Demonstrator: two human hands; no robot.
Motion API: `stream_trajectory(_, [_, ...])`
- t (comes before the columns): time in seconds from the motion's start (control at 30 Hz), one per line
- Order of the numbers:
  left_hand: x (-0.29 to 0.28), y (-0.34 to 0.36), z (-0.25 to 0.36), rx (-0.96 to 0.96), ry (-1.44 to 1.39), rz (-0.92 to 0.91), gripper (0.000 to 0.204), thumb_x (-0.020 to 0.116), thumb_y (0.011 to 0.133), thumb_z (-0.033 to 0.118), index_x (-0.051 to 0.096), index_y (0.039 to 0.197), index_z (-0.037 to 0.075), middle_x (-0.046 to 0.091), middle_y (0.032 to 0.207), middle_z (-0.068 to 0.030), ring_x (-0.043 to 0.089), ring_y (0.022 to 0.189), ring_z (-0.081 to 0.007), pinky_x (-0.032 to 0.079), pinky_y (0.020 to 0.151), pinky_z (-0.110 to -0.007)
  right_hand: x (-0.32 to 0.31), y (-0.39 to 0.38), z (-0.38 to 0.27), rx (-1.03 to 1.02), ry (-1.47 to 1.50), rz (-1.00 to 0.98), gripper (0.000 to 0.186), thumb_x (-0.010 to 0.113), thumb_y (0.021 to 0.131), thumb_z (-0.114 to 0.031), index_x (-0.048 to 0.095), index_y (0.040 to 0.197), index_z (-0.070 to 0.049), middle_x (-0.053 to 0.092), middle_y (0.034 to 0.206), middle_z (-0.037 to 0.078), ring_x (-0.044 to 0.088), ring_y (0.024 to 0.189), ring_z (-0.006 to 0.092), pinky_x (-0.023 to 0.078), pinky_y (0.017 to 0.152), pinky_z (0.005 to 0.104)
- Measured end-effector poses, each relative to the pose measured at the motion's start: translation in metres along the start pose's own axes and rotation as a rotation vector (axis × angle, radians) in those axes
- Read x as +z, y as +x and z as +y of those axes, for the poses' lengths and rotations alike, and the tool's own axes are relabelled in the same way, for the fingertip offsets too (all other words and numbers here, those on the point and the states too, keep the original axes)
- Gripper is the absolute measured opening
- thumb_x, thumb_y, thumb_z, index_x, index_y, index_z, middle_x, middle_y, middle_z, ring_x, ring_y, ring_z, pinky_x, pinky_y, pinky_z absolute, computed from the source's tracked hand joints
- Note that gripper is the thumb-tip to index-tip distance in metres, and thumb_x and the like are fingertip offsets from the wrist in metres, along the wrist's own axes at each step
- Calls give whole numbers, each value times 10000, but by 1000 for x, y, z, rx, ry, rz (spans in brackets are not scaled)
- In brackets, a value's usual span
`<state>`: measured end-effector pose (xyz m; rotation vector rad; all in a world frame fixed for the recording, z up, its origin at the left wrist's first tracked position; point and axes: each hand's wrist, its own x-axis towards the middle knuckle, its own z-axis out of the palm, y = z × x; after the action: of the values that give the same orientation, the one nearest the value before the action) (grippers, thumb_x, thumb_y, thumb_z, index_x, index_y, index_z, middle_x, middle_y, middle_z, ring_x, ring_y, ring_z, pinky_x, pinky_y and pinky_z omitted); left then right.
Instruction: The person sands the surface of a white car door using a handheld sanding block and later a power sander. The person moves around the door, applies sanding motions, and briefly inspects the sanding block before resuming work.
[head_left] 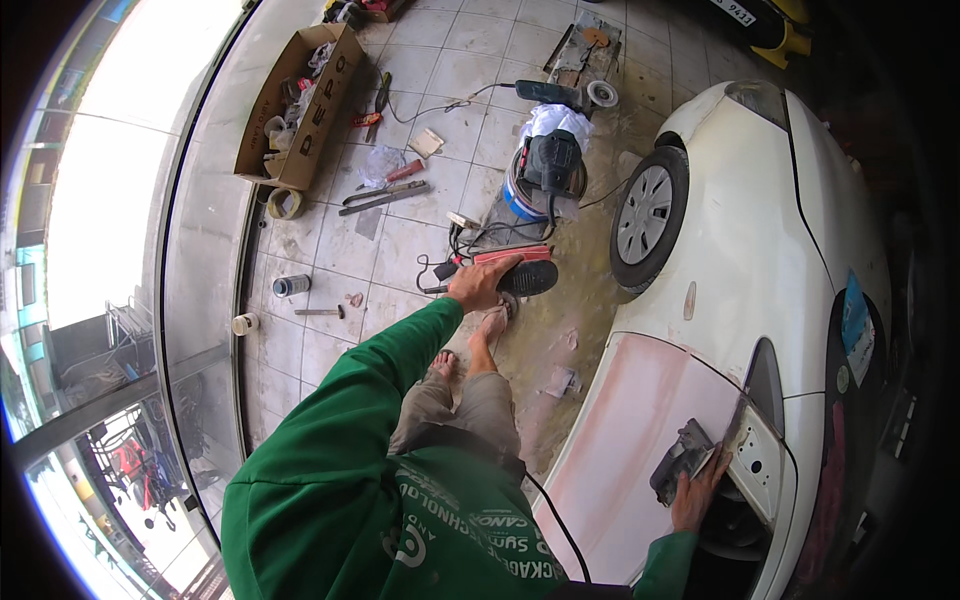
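My left hand (478,285) reaches out ahead, its fingers closed around the near end of a long red-and-black tool (530,276) above the floor. At the lower right my right hand (692,500) grips a dark, dusty sander (682,460), the thumb on its side and the fingers along its edge. The sander lies against the white car's front door (640,410), beside the window opening. Pinkish filler patches cover that door panel. The underside of the sander is hidden.
A dark power tool (552,160) rests on a bucket (520,200) near the front wheel (648,220). Cords trail across the tiles around it. An angle grinder (560,95) lies beyond. A cardboard box (300,110), tape roll (285,204), can (291,286) and hammer (320,312) are at left.
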<state>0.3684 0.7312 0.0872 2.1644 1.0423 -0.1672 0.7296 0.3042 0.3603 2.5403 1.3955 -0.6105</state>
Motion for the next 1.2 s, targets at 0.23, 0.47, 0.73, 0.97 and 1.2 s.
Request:
stream_trajectory(0.23, [21, 81, -43, -39, 30, -1, 831, 715, 782, 127, 365, 1527, 243, 718, 1117, -180, 711, 1009, -375, 561, 836, -483, -3, 10, -2, 78, 170, 38, 922, 449, 1006, -584, 150, 1608, 47, 97, 1651, 336, 82, 1535, 506, 114, 1240, 550])
stream_trajectory(0.47, [6, 91, -46, -89, -37, -41, 759, 701, 762, 111, 437, 1472, 162, 714, 1125, -190, 708, 1022, -379, 572, 804, -491, -15, 21, -18, 126, 115, 8, 880, 403, 1026, -568, 130, 1621, 20, 125, 1656, 321, 121, 1524, 517, 128, 1230, 573])
stream_trajectory(0.73, [-77, 50, -79, 140, -140, -135, 790, 722, 695, 54, 502, 1442, 186, 705, 1161, -203, 692, 1051, -399, 555, 865, -471, -2, 31, -63, 328, 83, 64, 763, 401, 1050, -429, 165, 1611, 31, 163, 1656, 308, 144, 1533, 476, 95, 1237, 570])
stream_trajectory(0.97, [-204, -5, -173, -120, -787, -215, 886, 753, 559, -14, 534, 1410, 95, 665, 1256, -109, 601, 1211, -231, 479, 1024, -354, 63, 38, -198, 517, 726, 26, 469, 478, 1013, -198, 531, 1370, 103, 524, 1414, 319, 546, 1270, 453, 468, 1039, 448])
stream_trajectory(1.2, [-242, 113, -225, -115, -940, 121, 848, 722, 579, -50, 516, 1395, 52, 667, 1183, -62, 620, 1124, -191, 510, 942, -329, 111, -2, -341, 628, 760, -207, 403, 512, 1004, -304, 627, 1199, 29, 681, 1106, 237, 658, 1018, 417, 508, 872, 469])
